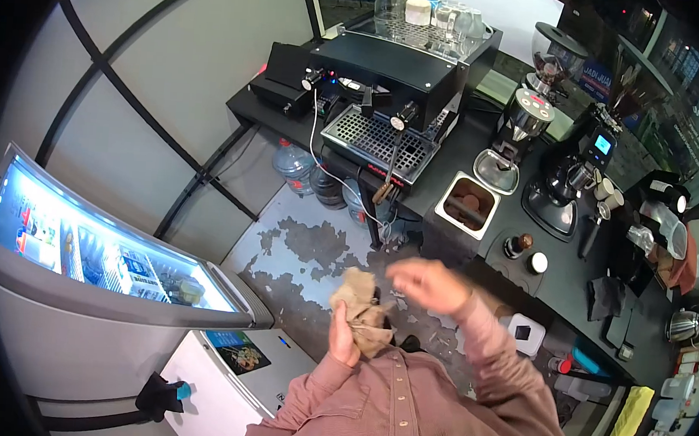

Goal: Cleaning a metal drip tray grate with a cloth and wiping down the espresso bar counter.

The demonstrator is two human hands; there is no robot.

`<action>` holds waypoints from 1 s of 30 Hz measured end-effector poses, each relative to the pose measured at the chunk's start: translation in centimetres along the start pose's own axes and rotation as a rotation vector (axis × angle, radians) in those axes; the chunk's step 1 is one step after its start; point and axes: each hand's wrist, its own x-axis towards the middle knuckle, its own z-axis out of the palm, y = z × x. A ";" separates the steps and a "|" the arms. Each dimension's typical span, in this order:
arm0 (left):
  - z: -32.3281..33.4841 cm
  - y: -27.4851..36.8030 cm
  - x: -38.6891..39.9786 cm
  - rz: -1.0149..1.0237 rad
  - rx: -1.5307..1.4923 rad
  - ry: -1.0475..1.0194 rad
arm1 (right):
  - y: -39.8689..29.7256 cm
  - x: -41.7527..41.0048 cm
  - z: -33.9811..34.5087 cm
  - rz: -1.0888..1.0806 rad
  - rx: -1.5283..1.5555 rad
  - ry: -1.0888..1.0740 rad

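My left hand holds a crumpled tan cloth in front of my chest. The cloth bunches above the palm and hangs over the fingers, hiding most of them. To the right of it, my right hand is raised in the air, blurred, with its fingers stretched out and no object visible in it. That hand is apart from the cloth and lies nearest to the counter edge, below a steel-rimmed knock box with coffee pucks in it.
An espresso machine with a portafilter stands on the black counter, beside two coffee grinders. A tamper rests near the counter's edge. At left are a lit display fridge and a white chest. Water jugs stand under the counter.
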 end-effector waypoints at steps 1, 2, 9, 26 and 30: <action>-1.1 0.3 -0.6 0.059 0.031 0.064 | 0.2 1.8 -1.0 -0.010 -0.079 0.117; -2.1 0.8 -1.2 0.047 -0.002 0.080 | 0.6 4.0 -1.9 -0.034 -0.147 0.239; -3.7 4.4 -3.4 0.099 -0.071 0.151 | 7.1 19.4 -5.0 0.374 -0.180 0.787; -13.1 21.7 1.6 0.126 -0.025 0.198 | 14.5 29.3 -3.6 0.634 -0.508 1.178; -14.0 23.7 3.0 0.143 -0.008 0.132 | 13.8 28.6 -3.0 0.640 -0.557 1.198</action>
